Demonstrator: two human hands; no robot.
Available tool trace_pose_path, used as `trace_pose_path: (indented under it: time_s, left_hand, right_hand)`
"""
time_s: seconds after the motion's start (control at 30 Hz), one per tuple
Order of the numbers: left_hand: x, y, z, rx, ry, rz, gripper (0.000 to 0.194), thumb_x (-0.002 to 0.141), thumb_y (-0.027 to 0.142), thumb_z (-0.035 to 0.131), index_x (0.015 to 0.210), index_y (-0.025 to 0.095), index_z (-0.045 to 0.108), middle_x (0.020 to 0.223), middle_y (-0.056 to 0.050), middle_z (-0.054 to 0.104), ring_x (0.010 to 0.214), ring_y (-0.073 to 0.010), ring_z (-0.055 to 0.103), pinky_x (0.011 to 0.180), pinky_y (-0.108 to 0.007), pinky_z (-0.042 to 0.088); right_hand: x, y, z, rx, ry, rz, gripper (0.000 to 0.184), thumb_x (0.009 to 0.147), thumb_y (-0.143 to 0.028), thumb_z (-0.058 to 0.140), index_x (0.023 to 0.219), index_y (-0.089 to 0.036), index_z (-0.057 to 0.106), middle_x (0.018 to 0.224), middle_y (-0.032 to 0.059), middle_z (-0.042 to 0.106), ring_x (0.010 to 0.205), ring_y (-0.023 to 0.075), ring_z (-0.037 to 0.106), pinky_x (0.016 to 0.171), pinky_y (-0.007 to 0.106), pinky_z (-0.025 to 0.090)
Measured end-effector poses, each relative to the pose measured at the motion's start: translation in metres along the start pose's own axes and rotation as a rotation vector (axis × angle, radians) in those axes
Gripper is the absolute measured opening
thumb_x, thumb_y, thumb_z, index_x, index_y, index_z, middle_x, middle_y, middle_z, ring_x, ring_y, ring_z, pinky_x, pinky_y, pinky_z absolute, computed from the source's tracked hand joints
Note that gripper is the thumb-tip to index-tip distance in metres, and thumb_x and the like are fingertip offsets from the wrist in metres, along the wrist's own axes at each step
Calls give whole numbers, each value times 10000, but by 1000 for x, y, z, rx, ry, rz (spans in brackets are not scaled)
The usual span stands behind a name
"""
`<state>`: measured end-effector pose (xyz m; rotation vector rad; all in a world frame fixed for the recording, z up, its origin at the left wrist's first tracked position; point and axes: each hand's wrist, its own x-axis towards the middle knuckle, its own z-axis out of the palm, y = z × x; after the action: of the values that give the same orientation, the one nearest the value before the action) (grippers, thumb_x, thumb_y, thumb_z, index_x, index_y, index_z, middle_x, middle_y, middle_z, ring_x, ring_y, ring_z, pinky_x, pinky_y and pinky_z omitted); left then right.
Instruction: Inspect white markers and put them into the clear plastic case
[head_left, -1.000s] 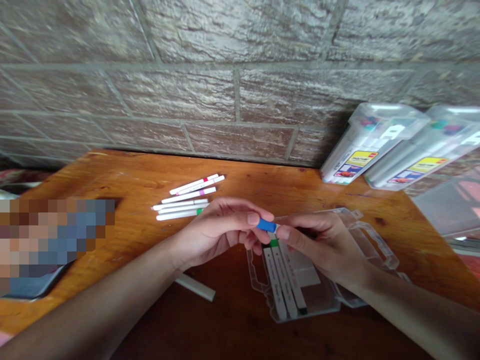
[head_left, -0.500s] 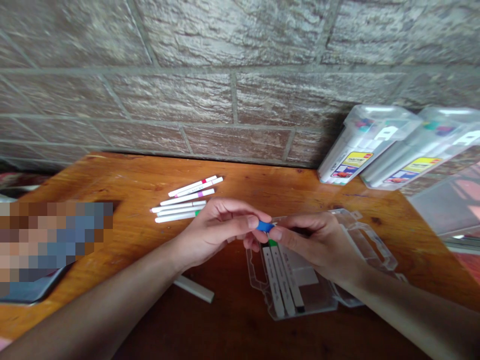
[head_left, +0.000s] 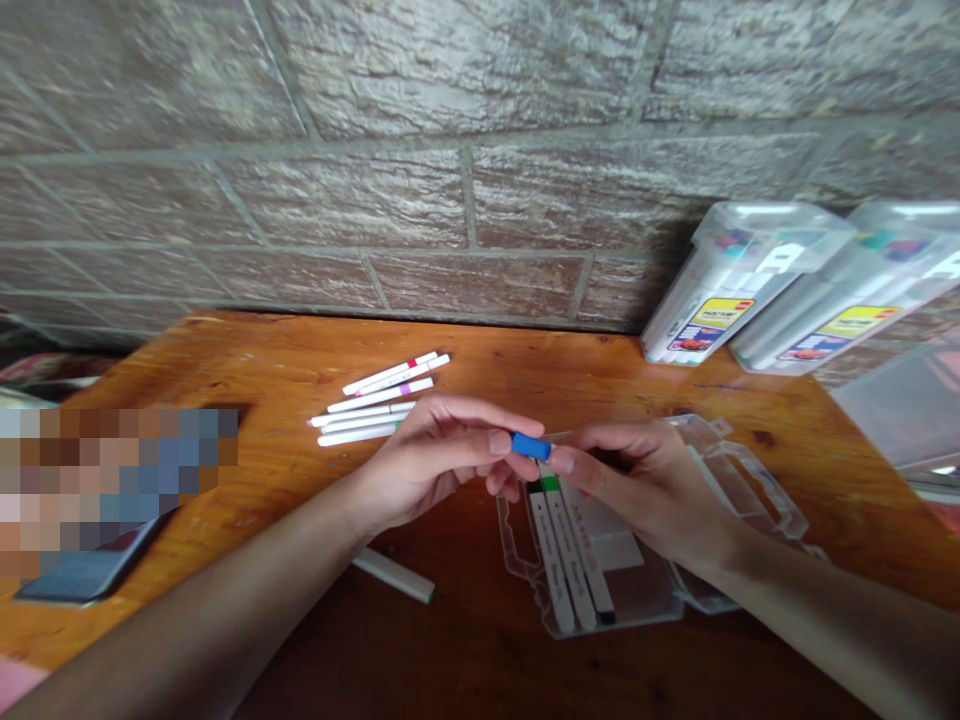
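Note:
My left hand [head_left: 439, 460] is closed, its thumb and fingers pinching a blue marker cap [head_left: 530, 446]. Facing it, my right hand [head_left: 634, 475] is closed too, with its thumb and fingertip at the cap's right end; a small pale bit shows there, and anything further inside the fingers is hidden. Below both hands lies an open clear plastic case [head_left: 652, 600]. Several white markers [head_left: 564, 560] rest side by side in it, one with a green band and others with black ends. A single white marker [head_left: 397, 575] lies on the table under my left forearm.
Several slim white pens [head_left: 390, 375] with coloured bands lie beyond my left hand. Two clear marker cases [head_left: 709, 290] stand against the brick wall [head_left: 420, 190] at the right. A dark flat device [head_left: 97, 575], partly blurred out, is on the wooden table [head_left: 247, 380] at the left.
More of the blue cap shows between my hands, and my right fingertips sit slightly further right. The whole view has shifted a little.

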<state>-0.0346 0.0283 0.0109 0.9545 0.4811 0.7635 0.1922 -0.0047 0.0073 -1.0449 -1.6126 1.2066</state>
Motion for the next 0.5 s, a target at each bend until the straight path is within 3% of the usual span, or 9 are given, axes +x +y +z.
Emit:
trace_pose_path:
  time_s: [0.17,0.37,0.5]
  left_hand:
    - [-2,0,0,81,2,27,200,873,257,866,1059,183,874,867,-115,854,656,-158,766,594,-210,571]
    - [-4,0,-3,168,-28,25,195,882,277,868,1074,241,871,894,-87,861,633,-119,752,615,-192,592]
    - [-4,1,0,167,19,14,156,856,281,889,991,204,877,820,-84,850,610,-125,749,584,-187,582]
  right_hand:
    - [-1,0,1,58,2,5,321,868,-473,843,702,-202,803,570,-29,644,526,104,519,511,236,419]
    - [-2,-2,1,156,-79,32,270,921,-485,789,779,-261,838,658,-3,736,626,159,679,598,266,528]
    - [-3,0,1,95,-81,27,277,903,-521,801,801,-267,847,751,22,794,716,205,737,671,303,579]
